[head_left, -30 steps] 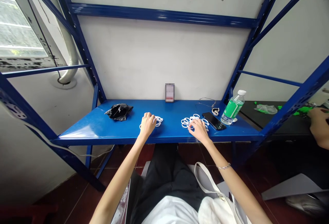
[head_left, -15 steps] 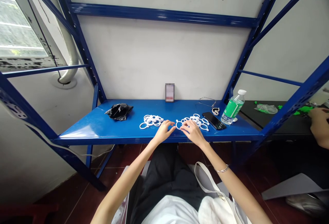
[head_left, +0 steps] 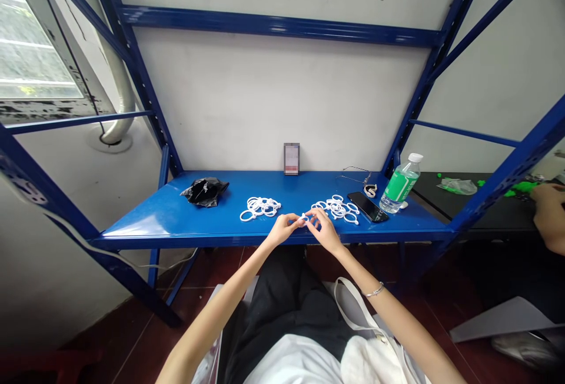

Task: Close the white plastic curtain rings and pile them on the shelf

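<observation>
Over the front edge of the blue shelf, my left hand and my right hand meet fingertip to fingertip. Both pinch one small white plastic ring between them. A pile of white rings lies on the shelf to the left of my hands. A second pile of white rings lies just beyond my right hand.
A black phone, a green-labelled water bottle and glasses sit at the right. A crumpled black bag lies at the left. A small card leans on the wall. Another person's hand is at the far right.
My left hand left the left pile and my right hand left the right pile. Both came together at the shelf's front middle and now pinch one ring.
</observation>
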